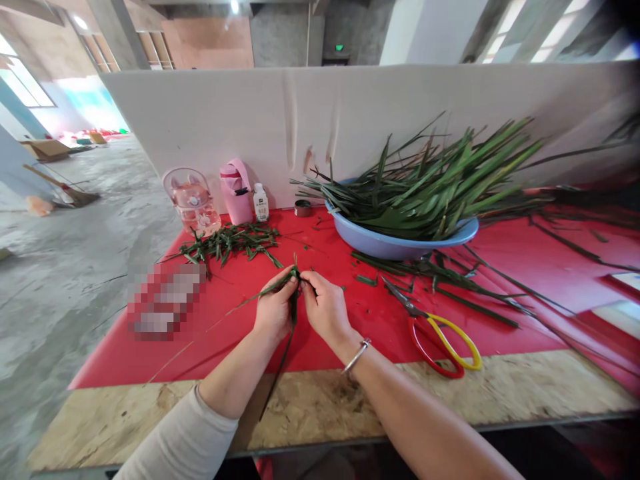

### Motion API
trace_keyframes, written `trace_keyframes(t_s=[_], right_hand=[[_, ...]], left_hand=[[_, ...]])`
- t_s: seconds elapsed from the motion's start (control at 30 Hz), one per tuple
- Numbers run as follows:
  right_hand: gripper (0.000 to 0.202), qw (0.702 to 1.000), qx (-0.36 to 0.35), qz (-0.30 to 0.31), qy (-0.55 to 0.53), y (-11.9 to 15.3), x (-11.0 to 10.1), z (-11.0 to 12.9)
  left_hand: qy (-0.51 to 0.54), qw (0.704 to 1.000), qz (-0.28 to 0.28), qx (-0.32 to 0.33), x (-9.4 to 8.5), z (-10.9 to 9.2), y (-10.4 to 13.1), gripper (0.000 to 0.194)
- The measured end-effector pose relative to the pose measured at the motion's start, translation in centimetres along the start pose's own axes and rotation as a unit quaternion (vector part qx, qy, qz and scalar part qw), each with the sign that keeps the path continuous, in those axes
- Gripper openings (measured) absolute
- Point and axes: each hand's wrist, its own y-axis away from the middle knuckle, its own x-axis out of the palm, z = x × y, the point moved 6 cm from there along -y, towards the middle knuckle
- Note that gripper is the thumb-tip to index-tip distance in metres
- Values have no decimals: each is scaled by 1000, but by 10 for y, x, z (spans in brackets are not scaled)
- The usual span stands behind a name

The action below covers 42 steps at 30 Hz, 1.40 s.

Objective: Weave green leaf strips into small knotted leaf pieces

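Thumb and fingers of the left hand were closed on a folded leaf piece, and the right hand pinched its right edge between thumb and forefinger. The piece sat at both sets of fingertips, neither hand clearly nearer; its pale tip pointed away from the person, while a long leaf tail ran back and slightly left, over the edge of the covering. A thin strand trailed leftward above that smooth red covering. Just beyond lay a tangled heap of short, angular green pieces. To the right, scissors with one red and one yellow handle rested near loose clippings. Farther out, long, sword-shaped blades overflowed a shallow blue basin. Flaky pressed board bordered the near side.
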Motion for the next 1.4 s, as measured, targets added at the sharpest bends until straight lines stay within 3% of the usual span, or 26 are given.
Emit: trace_keyframes(t_s=[0.27,0.5,0.7,0.83,1.0,1.4], right_hand=[[28,997,-53,49,33,-3,3,0],[21,999,3,47,8,-4,-2,-6],[25,999,4,32,-27,-4,-4,-7],[23,998,14,39,-38,-3,-2,-5],[25,996,25,47,-70,-1,3,-4],[30,991,26,84,-102,3,12,0]], left_hand=[[-4,999,-35,5,-5,-5,-2,32],[-15,1000,0,3,-1,-6,-1,32],[-37,999,17,-5,3,-6,-1,29],[-115,992,16,48,-1,-9,-4,31],[-152,981,-26,118,-8,-13,-3,27],[-198,968,-62,140,-16,-20,-6,23]])
